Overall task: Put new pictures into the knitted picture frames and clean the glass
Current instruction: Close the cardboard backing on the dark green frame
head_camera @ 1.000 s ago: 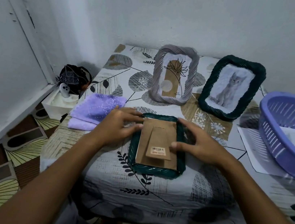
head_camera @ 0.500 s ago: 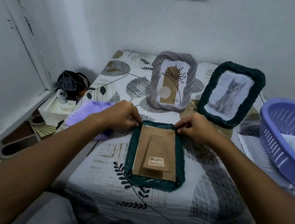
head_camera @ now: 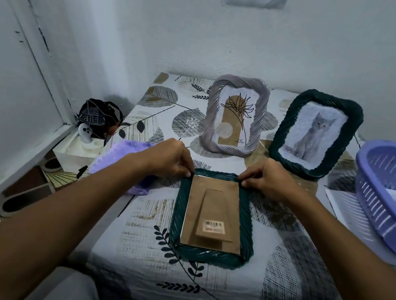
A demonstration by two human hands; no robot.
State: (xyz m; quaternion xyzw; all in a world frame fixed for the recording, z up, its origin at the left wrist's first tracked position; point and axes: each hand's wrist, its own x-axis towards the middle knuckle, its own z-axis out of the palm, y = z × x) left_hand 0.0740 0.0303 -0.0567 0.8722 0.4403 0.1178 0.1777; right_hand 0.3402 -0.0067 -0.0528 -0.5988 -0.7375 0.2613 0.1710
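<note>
A dark green knitted frame (head_camera: 214, 218) lies face down on the bench (head_camera: 288, 277), brown backing up; left hand (head_camera: 165, 159) and right hand (head_camera: 268, 178) apparently pinch its far corners, fingers curled.

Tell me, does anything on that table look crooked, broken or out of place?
Nothing looks broken or spilled. One green frame lies face down, brown backing up, with the left hand and right hand pinching its far corners. The grey frame and cat frame stand upright, leaning slightly back.
</note>
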